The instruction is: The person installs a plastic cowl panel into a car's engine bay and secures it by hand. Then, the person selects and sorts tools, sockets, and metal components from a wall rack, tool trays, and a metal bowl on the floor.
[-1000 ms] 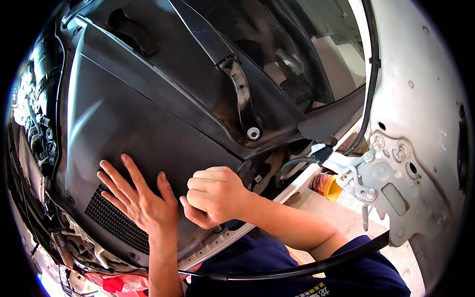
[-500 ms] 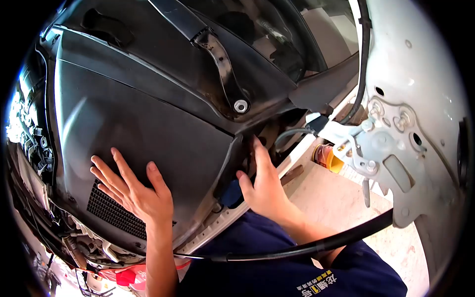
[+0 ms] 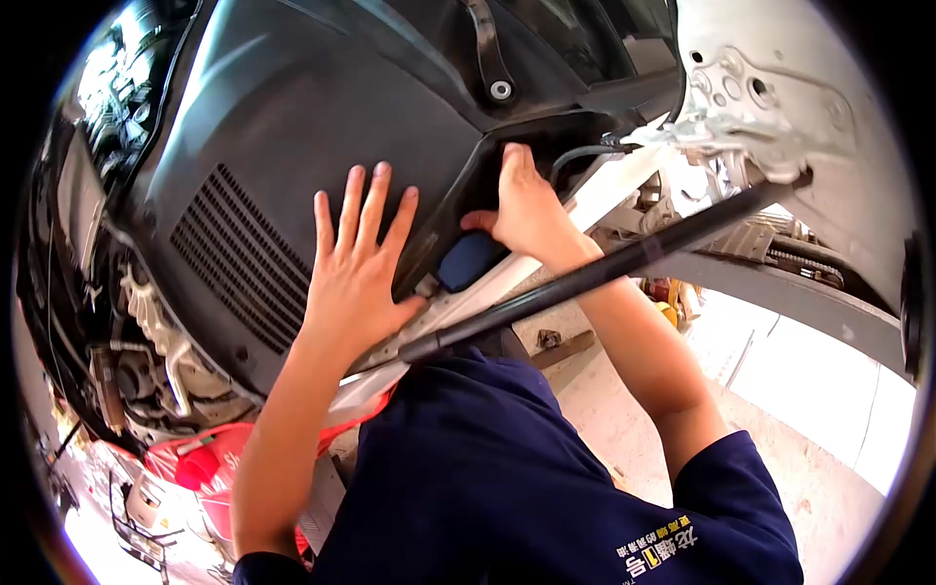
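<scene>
Resting left hand (image 3: 353,292) with spread fingers on cover (image 3: 302,107), seemingly laid but of unclear fastening, and right hand (image 3: 529,210) at its three-o'clock edge, with grasp impossible to tell.

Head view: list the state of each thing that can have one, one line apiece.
Black cover, not lifted off
Left hand, open, fingers spread, over the cover
Right hand, at the cover's edge, fingertips partly hidden, hold unclear
Vent grille, uncovered
Nut, exposed
Black strut, extended, slanting
Red sheet, creased
</scene>
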`<action>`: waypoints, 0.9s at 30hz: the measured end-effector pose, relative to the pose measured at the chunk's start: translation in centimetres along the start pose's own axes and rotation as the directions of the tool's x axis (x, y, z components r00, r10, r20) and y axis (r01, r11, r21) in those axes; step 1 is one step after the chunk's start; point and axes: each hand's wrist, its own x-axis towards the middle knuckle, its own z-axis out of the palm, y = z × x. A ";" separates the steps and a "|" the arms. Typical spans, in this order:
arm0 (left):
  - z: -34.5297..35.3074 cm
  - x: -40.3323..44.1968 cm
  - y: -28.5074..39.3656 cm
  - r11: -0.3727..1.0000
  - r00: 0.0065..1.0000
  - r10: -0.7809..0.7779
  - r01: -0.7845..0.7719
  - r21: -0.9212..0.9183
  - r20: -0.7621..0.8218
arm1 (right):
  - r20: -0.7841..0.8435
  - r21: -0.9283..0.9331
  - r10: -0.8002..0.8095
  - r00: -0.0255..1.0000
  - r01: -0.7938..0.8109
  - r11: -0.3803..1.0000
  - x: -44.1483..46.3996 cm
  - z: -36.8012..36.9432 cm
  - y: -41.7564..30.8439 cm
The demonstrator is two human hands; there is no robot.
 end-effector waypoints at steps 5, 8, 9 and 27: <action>1.8 -2.0 0.2 0.994 0.995 0.025 -0.014 0.109 -0.101 | -0.009 -0.060 0.157 0.988 -0.157 0.986 0.1 0.4 -0.5; 3.5 -1.9 -0.7 0.955 0.984 0.059 -0.007 0.297 -0.166 | 0.025 0.040 0.217 0.976 -0.218 0.975 0.7 0.2 -0.4; 3.4 -1.8 -0.6 0.938 0.983 0.076 -0.014 0.347 -0.166 | 0.012 0.045 0.209 0.978 -0.210 0.977 0.9 0.3 -0.3; 2.4 -2.3 0.5 0.959 0.988 0.079 -0.040 0.280 -0.132 | -0.184 0.105 0.188 0.965 -0.171 0.980 -0.7 0.4 -0.8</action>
